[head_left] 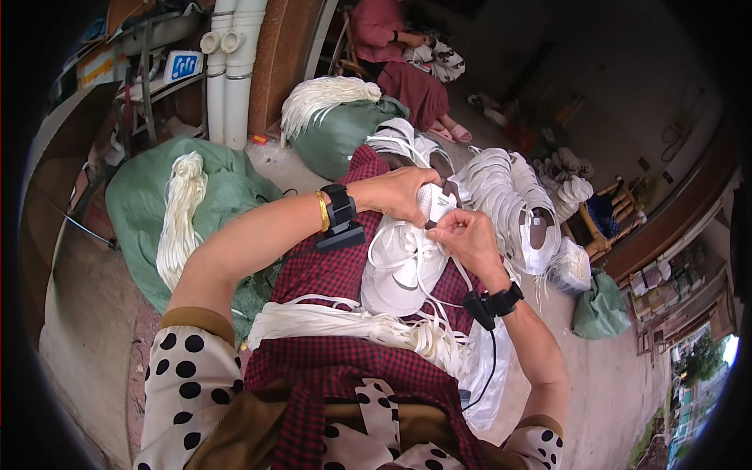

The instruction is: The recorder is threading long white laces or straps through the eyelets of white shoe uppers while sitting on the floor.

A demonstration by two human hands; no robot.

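At my far left, a box with a blue panel (182, 66) sits on a cluttered shelf (155, 88), and nearer me a large green sack (131, 200) bears a hank of white laces (182, 215). Two white pipes (237, 110) run down just behind it, against a brown pillar (272, 59). Next comes a second green sack (333, 141), topped with another lace hank (319, 103). My left hand (398, 196), a black unit (339, 210) strapped at its wrist, is clamped on the rear part of the white shoe (394, 274), which lies on the checked cloth (333, 278) over my lap, toe toward me. A thick bunch of laces (352, 325) lies across the cloth between my body and that toe. My left fingers cover part of the shoe, and white shoe uppers (403, 139) crowd in just beyond them. Farther off sits another person (380, 31). My right hand (471, 239) has thumb and forefinger together on the shoe's edge; whether they pinch lace or edge, I cannot tell. Rightward, nested rows of uppers (497, 192) hem in that side, then a clear plastic bag (569, 266), a small green bag (601, 309) and a wooden chair (620, 215).
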